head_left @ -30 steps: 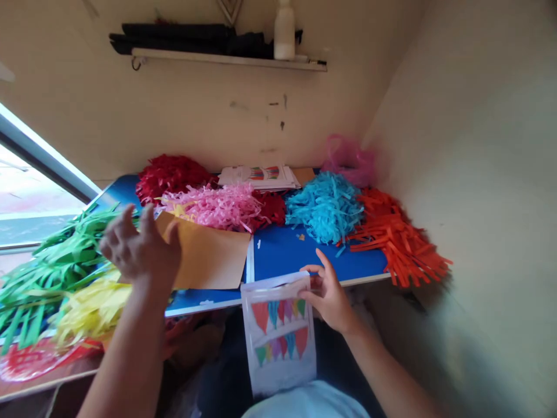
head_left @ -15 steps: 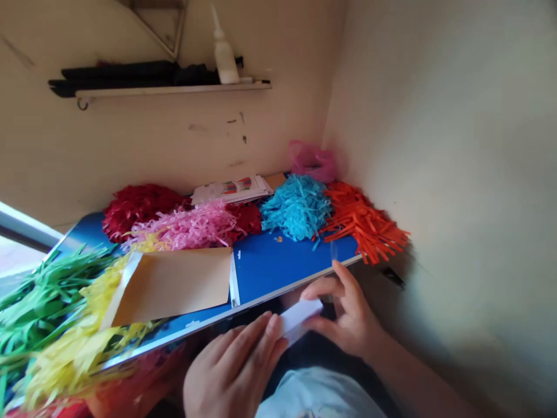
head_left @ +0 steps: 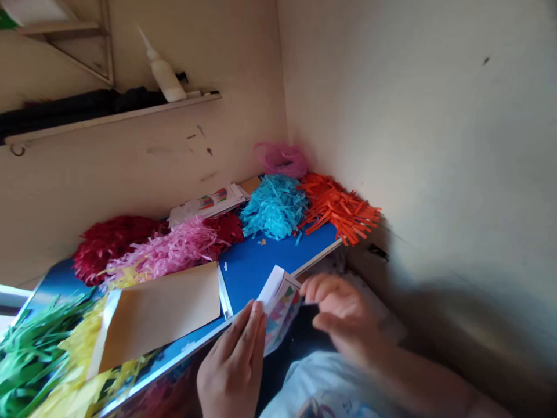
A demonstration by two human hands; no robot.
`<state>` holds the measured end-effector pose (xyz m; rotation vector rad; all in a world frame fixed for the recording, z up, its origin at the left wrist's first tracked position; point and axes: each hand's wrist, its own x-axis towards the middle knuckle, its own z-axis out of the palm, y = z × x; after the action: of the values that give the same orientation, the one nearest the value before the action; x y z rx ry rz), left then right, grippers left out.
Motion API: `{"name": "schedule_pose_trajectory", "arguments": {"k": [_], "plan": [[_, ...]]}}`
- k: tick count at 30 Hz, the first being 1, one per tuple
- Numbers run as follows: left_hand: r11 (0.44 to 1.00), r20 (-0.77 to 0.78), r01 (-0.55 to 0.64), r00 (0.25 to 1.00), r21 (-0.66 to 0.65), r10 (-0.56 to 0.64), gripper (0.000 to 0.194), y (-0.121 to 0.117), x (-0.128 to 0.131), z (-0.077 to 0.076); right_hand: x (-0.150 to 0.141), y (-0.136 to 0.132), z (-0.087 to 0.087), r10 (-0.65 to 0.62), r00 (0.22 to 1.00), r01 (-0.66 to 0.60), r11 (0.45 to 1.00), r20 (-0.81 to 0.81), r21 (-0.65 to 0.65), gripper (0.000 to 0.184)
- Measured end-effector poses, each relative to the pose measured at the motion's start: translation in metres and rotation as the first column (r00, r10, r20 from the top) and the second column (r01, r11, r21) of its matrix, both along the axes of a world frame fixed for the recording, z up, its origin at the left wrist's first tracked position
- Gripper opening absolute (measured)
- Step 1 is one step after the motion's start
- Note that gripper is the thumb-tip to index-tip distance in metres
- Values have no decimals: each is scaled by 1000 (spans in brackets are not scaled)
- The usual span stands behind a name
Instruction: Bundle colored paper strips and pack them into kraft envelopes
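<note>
**Printed sheet (head_left: 282, 313): multicoloured triangles on white.**
Turquoise shreds (head_left: 273, 208), orange shreds (head_left: 337, 208), pink shreds (head_left: 167, 248), crimson shreds (head_left: 111, 249) and green shreds (head_left: 30, 354) on a blue desk (head_left: 265, 261); tan envelope (head_left: 156, 316).

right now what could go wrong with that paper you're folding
The printed paper sheet hangs past the edge of the blue board over a dark gap, so it might drop there if the left hand lets go. The right hand seems barely on it, so the fold could slip out of line.
</note>
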<state>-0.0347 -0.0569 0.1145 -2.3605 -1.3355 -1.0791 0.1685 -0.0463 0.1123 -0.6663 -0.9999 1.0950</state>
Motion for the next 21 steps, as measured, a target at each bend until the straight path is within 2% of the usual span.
{"name": "schedule_pose_trajectory", "arguments": {"k": [1, 2, 4, 7, 10, 14, 16, 18, 21], "plan": [[1000, -3, -19, 1000, -11, 19, 48, -2, 4, -4, -11, -6, -4, 92, 986, -110, 986, -136, -128, 31], [999, -7, -32, 999, -17, 32, 52, -5, 9, -7, -21, -11, -8, 154, 954, -218, 946, -259, -240, 32], [999, -22, -39, 999, -14, 38, 58, -10, 18, -14, -37, -14, -17, 167, 887, -338, 869, -431, -360, 32], [1000, -53, 6, 999, 1, -6, 62, -12, 26, -18, -42, -8, -23, 101, 846, -340, 859, -524, -383, 29], [998, -108, 67, 992, 4, -66, 65, -9, 26, -15, -39, -2, -22, 73, 827, -333, 862, -557, -381, 28], [998, -127, 28, 992, 63, -20, 65, -3, 25, -12, -41, 0, -19, 55, 821, -320, 868, -568, -380, 30], [995, -127, 50, 991, 88, -38, 64, -2, 27, -11, -43, 0, -18, 29, 823, -305, 865, -567, -398, 31], [992, -98, 72, 993, 102, -62, 61, -2, 30, -10, -46, 0, -17, -4, 817, -292, 859, -577, -420, 32], [988, -42, 98, 995, 123, -93, 45, -3, 35, -10, -47, -1, -15, -48, 817, -272, 847, -575, -457, 32]]}}
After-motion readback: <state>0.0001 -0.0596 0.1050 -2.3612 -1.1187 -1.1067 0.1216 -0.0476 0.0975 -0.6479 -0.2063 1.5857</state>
